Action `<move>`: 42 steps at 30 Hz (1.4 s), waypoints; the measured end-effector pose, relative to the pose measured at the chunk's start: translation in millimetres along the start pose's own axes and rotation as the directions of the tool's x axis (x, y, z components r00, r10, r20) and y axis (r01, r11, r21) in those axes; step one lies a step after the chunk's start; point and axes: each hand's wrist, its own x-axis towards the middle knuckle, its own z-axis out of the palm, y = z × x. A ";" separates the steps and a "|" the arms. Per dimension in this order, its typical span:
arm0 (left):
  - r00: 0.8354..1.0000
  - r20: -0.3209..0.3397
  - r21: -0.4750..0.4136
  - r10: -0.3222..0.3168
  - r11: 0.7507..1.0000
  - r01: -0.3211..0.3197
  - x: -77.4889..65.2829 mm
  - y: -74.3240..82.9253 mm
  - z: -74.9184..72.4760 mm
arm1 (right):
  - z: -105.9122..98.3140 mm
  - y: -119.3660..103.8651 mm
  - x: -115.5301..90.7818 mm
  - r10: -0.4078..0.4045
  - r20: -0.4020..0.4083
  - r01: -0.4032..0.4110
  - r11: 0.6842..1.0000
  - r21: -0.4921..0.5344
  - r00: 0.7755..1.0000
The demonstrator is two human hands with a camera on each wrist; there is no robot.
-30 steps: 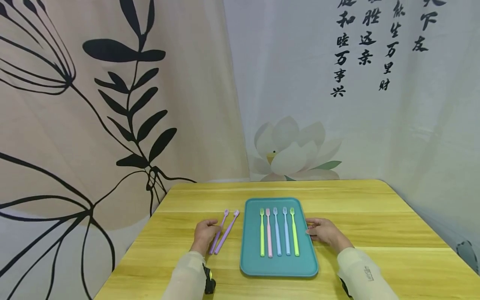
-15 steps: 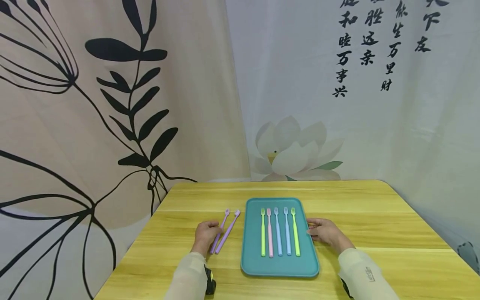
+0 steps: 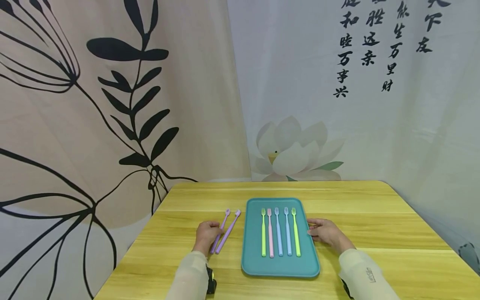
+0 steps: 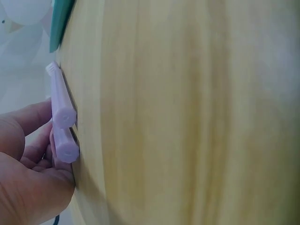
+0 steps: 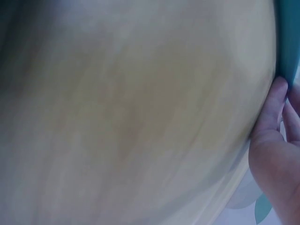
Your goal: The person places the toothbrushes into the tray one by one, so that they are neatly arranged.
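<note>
Two purple toothbrushes lie slanted side by side on the table. At the left one [image 3: 216,242] my left hand [image 3: 205,234] has its thumb and curled fingers, pinching the handle. The right purple toothbrush [image 3: 228,233] lies just beyond the thumb; in the left wrist view both handle ends face the camera. A teal tray [image 3: 279,267] stands to their right, bearing a row of several upright-laid toothbrushes: yellow-green [image 3: 263,233], pink [image 3: 270,235], two blue [image 3: 279,235], and another yellow-green [image 3: 296,235]. My right hand [image 3: 325,233] grips the tray's right rim between thumb and fingers.
The wooden table [image 3: 382,233] extends on both sides of the tray. Behind its far edge hangs a printed curtain [image 3: 202,104] with plants, a lotus and writing. Dark straps [image 3: 211,281] sit at the sleeves.
</note>
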 end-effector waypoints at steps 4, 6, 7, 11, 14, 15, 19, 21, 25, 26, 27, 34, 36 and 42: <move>1.000 -0.009 0.021 0.009 1.000 -0.009 -1.6 2.1 -0.7 | -0.2 0.2 -0.3 -0.006 0.003 0.006 1.000 0.004 1.000; 1.000 -0.010 0.029 0.011 1.000 -0.011 -2.5 3.1 -0.8 | -0.1 0.6 0.4 -0.004 0.001 0.004 1.000 0.005 1.000; 1.000 -0.010 0.033 0.016 0.999 -0.015 -3.0 3.6 -0.9 | 0.0 0.5 0.6 -0.003 0.002 0.003 1.000 0.008 1.000; 1.000 -0.007 0.051 0.027 0.998 -0.027 -3.5 4.6 -0.1 | 0.5 1.5 2.3 0.007 -0.001 -0.007 1.000 0.017 1.000; 1.000 -0.005 0.062 0.027 0.998 -0.027 -2.9 4.0 1.1 | 0.6 2.0 2.7 0.013 -0.005 -0.013 1.000 0.014 1.000; 1.000 -0.004 0.065 0.025 0.998 -0.024 -2.8 3.7 1.6 | 0.6 2.2 2.8 0.014 -0.005 -0.014 1.000 0.012 1.000; 1.000 -0.005 0.069 0.025 0.997 -0.025 -2.2 3.0 3.1 | 0.4 2.3 2.3 0.011 -0.004 -0.011 1.000 0.010 1.000; 1.000 -0.008 0.069 0.026 0.997 -0.025 -2.5 3.1 3.8 | 0.4 2.4 2.0 0.008 -0.004 -0.008 1.000 0.021 1.000; 1.000 -0.018 0.070 0.017 0.997 -0.016 -3.7 4.1 5.0 | 0.6 1.4 0.5 -0.001 -0.004 0.001 1.000 0.030 1.000; 1.000 -0.019 0.072 0.013 0.997 -0.011 -4.1 4.8 4.9 | 0.6 1.2 0.3 -0.002 -0.005 0.002 1.000 0.032 1.000; 1.000 -0.019 0.073 0.010 0.997 -0.008 -4.5 5.5 4.9 | 0.5 1.0 0.2 -0.002 -0.005 0.003 1.000 0.030 1.000; 0.999 -0.040 0.095 -0.005 0.995 0.009 -4.4 10.0 3.0 | 0.1 0.3 0.1 -0.001 -0.004 0.001 1.000 0.029 1.000; 0.999 -0.046 0.092 -0.021 0.995 0.025 -3.6 10.5 2.5 | 0.0 0.0 0.1 -0.003 -0.002 0.003 1.000 0.030 1.000; 0.997 -0.074 0.059 -0.029 0.998 0.033 0.2 13.0 -2.9 | -0.1 0.5 -0.4 -0.003 0.003 0.002 0.999 0.036 1.000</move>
